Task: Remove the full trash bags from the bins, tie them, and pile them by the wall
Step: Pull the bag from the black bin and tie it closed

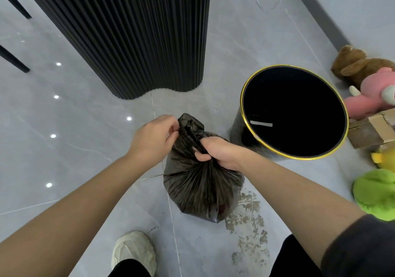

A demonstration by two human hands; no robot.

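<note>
A full black trash bag (201, 189) stands on the grey floor in front of me, its top gathered into a twisted neck. My right hand (215, 150) grips that neck tightly. My left hand (154, 135) pinches the loose plastic at the bag's top end. To the right stands a black bin (245, 131) with a gold rim, out of the bag's way; a white strip lies inside it and I see no liner.
A black fluted column base (132, 37) rises at the back. Plush toys (367, 84), a cardboard box (372, 129) and a green plush (376, 193) lie along the right wall. My shoe (134, 253) is below. Stains (248, 219) mark the floor.
</note>
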